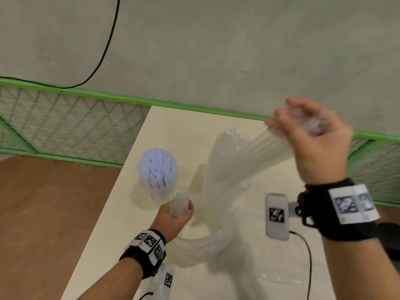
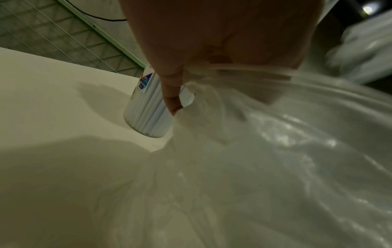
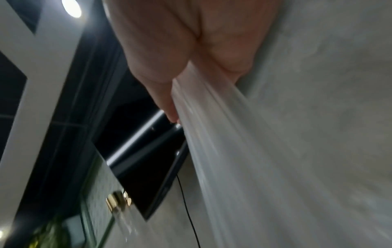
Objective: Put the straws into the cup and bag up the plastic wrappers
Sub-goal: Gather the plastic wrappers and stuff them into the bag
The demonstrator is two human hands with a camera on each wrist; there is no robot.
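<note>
A clear cup packed with upright white straws stands on the cream table, left of centre; its ribbed side shows as the cup in the left wrist view. My left hand grips a bunched edge of a clear plastic bag just right of the cup. My right hand is raised and blurred, gripping the other gathered end of the stretched bag film. A bundle of clear plastic wrappers stands inside the bag. The bag's film spreads below my left hand.
A green mesh fence runs behind the table below a grey wall. A black cable hangs down the wall. Brown floor lies left of the table edge. Another black cable trails over the table near my right wrist.
</note>
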